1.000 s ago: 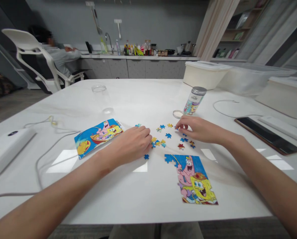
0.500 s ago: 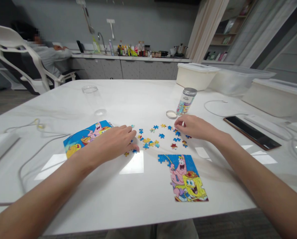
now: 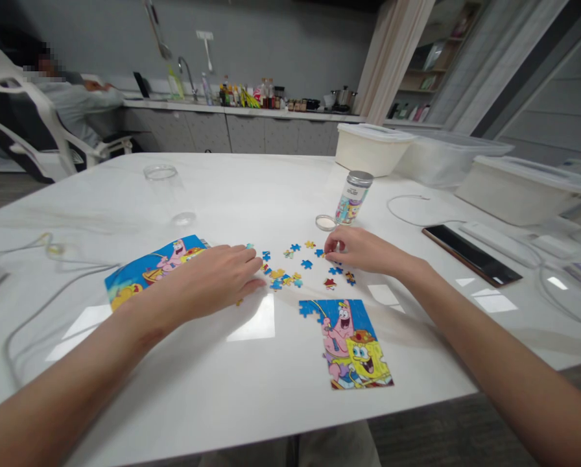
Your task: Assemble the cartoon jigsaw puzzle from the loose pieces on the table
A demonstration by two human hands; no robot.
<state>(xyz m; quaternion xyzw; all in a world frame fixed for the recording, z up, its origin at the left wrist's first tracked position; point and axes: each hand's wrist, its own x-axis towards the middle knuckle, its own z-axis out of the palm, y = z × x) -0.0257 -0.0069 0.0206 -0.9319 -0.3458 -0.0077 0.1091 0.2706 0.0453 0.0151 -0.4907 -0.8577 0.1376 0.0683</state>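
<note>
Head camera: your left hand lies palm down on the white table, its fingers stretched out and held close together, the tips resting at the left edge of the loose puzzle pieces. One small piece shows just under the heel of that hand; you cannot tell whether anything is held beneath the palm. Your right hand rests at the far right edge of the same scatter, fingers curled, thumb and forefinger drawn together down at the table top. Whether a piece sits between them is not clear. The pieces lie spread between your two hands, mostly blue and yellow, none stacked. Nearer to you, just below the scatter and apart from both hands, lies the part-built puzzle, flat, its upper left edge unfinished. A picture card lies flat beside your left wrist, partly covered by it. Beyond your right hand a small tin stands upright, with a round lid lying just beside it. A clear glass stands well off to the far left, and a dark phone lies flat to the right.
</note>
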